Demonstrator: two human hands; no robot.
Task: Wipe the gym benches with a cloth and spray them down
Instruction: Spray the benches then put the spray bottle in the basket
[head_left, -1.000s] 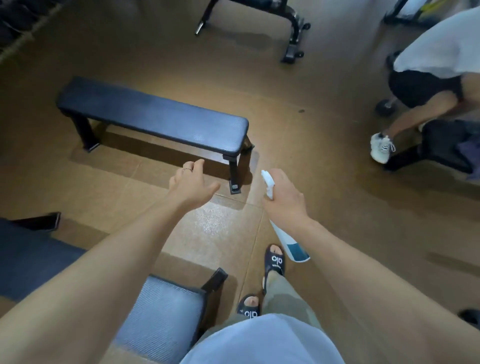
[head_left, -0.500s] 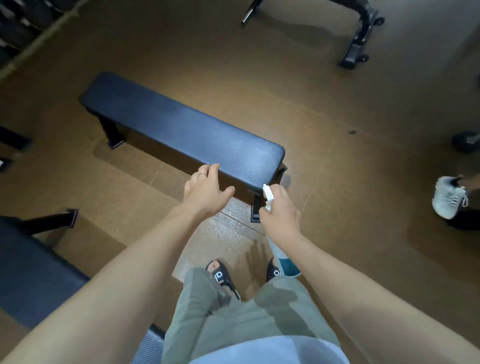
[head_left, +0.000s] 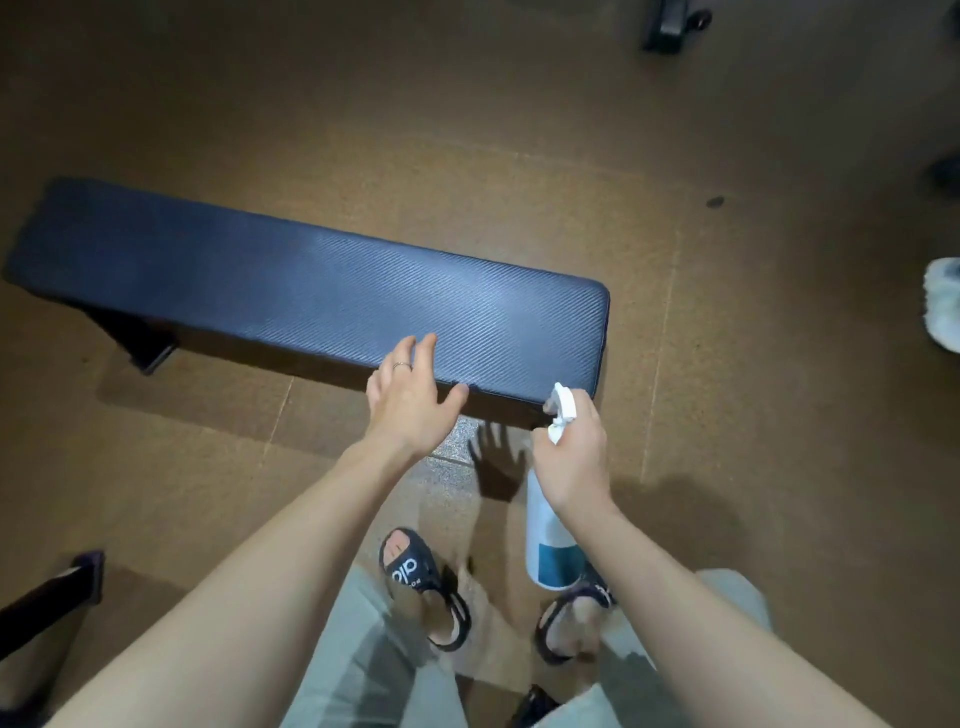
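Your left hand (head_left: 410, 400) is spread, fingers straight, reaching over the near edge of the dark padded gym bench (head_left: 322, 296); whether the fingertips touch the pad is unclear. Your right hand (head_left: 574, 457) grips the neck of a white spray bottle (head_left: 545, 540), its nozzle beside the bench's right end and its body hanging down toward your sandals (head_left: 415, 571). The bench stands on the brown floor (head_left: 727, 415), right in front of you.

One flat padded bench (head_left: 311, 296). One spray bottle (head_left: 548, 540). Two hands: left hand (head_left: 410, 400), right hand (head_left: 574, 457). Two black sandals (head_left: 415, 571). One white shoe (head_left: 943, 306), right edge of floor (head_left: 519, 130).
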